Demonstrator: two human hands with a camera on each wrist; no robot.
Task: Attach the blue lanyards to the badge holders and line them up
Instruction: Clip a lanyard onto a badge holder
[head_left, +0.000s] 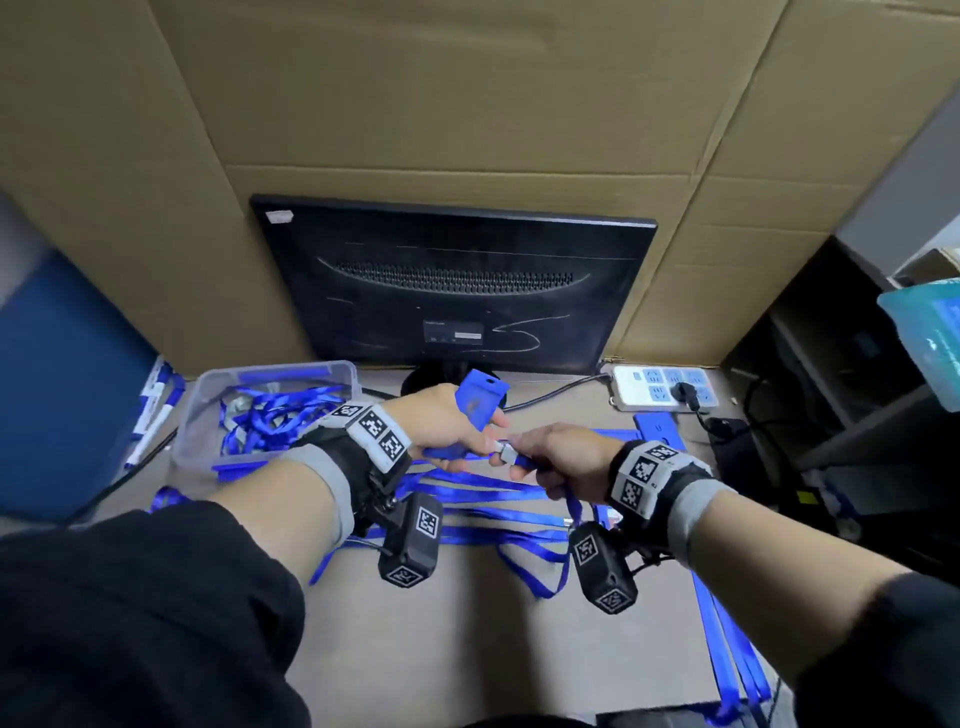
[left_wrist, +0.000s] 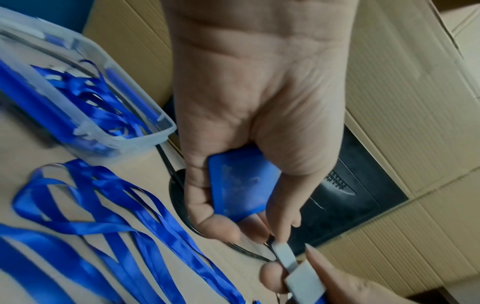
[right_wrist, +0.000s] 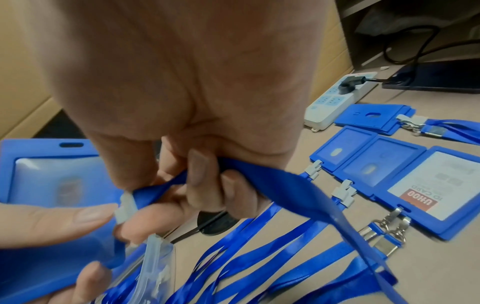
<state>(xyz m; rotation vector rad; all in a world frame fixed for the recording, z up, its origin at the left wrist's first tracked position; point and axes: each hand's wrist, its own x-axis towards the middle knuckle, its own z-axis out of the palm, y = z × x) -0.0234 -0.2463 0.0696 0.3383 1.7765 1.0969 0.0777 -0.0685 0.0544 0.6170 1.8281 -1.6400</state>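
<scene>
- The main risk is a missed hook-up: the grey clip (left_wrist: 287, 258) at the end of the blue lanyard (right_wrist: 262, 181) is small, and the slot (right_wrist: 70, 144) at the top edge of the badge holder (head_left: 477, 404) sits on the far side, away from the clip. If the holder is not turned, I judge the clip would close on nothing or catch only the frame edge.
- A second risk is tangling. The lanyard's strap trails down into the loose lanyards (head_left: 483, 519) lying across the tabletop (head_left: 467, 649), so a pull could drag those and disturb the finished badge holders (right_wrist: 369, 164) lined up at the right.
- A third: the holder is pinned only by curled fingers against the palm, so it may twist as the clip is pushed in.
- Left hand (head_left: 441, 421) grip: closed round the badge holder, held up above the tabletop in front of the monitor (head_left: 452, 291), with thumb and forefinger reaching to the clip.
- Right hand (head_left: 558, 457) grip: closed on the lanyard, the strap wrapped through the curled fingers, thumb and forefinger pinching just behind the clip.
- Spare lanyards sit in the clear bin (head_left: 208, 410) at far left.
</scene>
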